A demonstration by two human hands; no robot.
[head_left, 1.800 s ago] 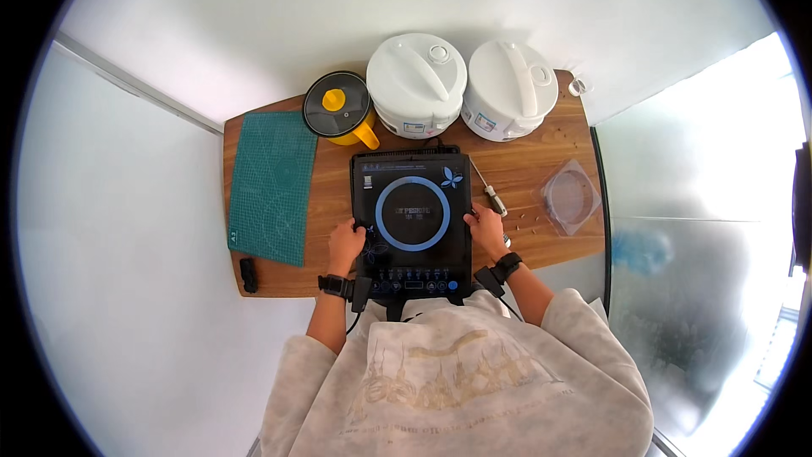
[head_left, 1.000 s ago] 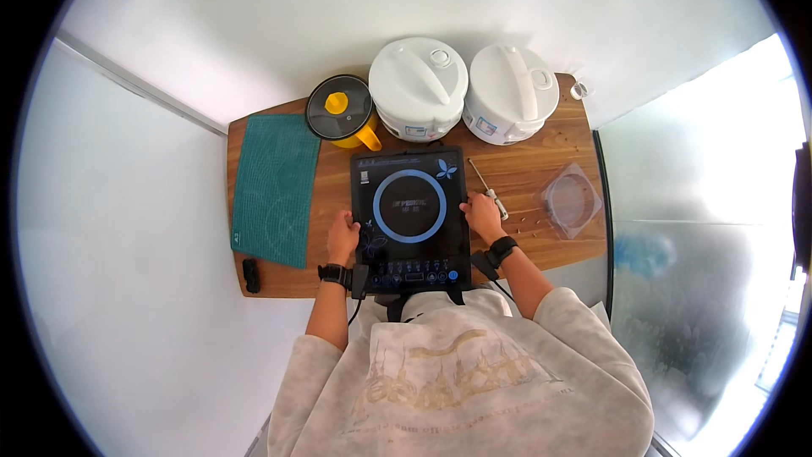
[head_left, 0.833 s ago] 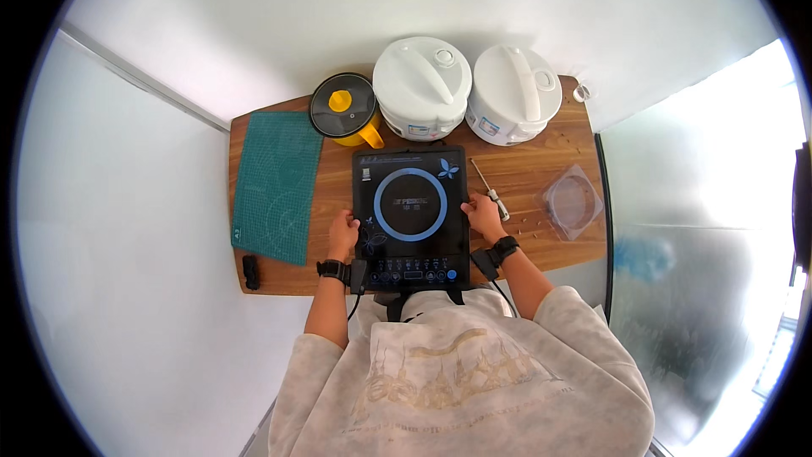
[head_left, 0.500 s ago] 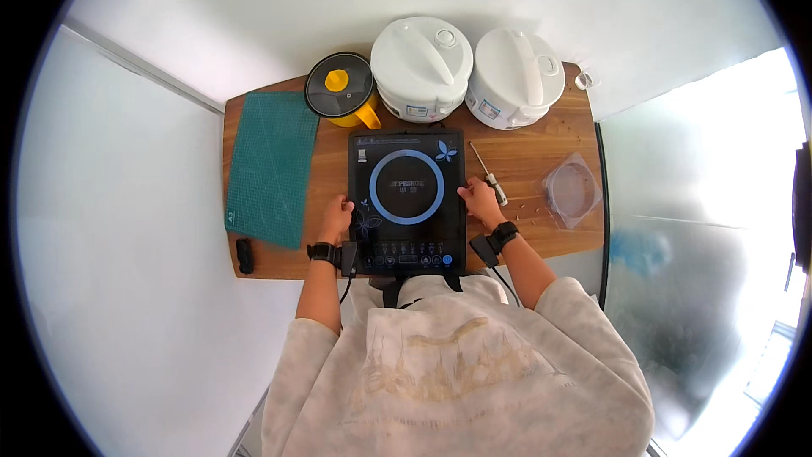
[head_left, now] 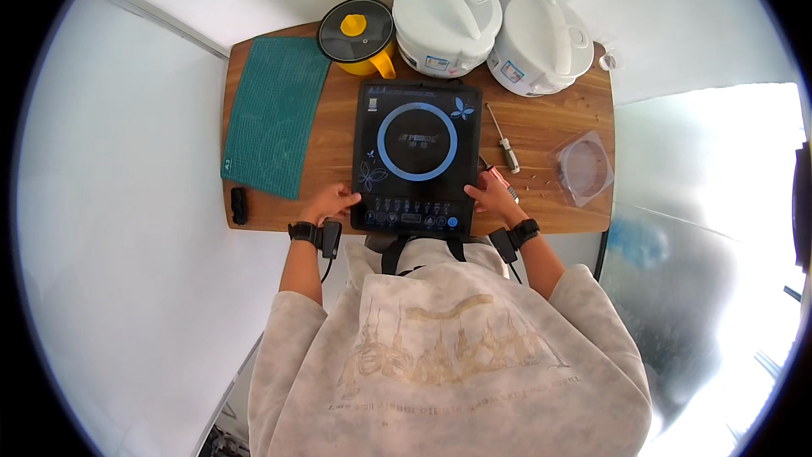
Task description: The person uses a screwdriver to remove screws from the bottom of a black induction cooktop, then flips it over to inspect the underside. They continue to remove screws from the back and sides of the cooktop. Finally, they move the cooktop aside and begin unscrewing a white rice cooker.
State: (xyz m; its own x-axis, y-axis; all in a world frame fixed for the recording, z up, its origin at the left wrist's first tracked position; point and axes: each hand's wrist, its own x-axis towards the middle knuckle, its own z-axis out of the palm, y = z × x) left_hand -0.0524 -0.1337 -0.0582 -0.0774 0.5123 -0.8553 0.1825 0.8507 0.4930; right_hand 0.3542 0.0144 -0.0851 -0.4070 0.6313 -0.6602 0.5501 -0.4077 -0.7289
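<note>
A black induction cooktop (head_left: pixel 416 182) with a blue ring lies flat on the wooden table in front of me. My left hand (head_left: pixel 331 201) is closed at its left edge, near the control panel end. At the opposite edge, my right hand (head_left: pixel 494 198) holds the side with its thumb near the top surface. The undersides of both hands' grips are hidden. A red-handled screwdriver (head_left: pixel 506 186) lies right beside my right hand, partly covered by it. Another screwdriver (head_left: pixel 508 155), with a grey-white handle, rests just beyond.
Two white rice cookers (head_left: pixel 448 21) (head_left: pixel 541 46) and a yellow pot with a dark lid (head_left: pixel 356 34) stand along the back. A green cutting mat (head_left: pixel 275 118) covers the left side, with a small black object (head_left: pixel 238 206) below. On the right are a clear plastic piece (head_left: pixel 584 169) and scattered small screws.
Both hands have shifted along the cooktop's sides toward its near end. The red-handled screwdriver now shows beside my right hand. The whole view has tilted, so the table sits higher in the picture.
</note>
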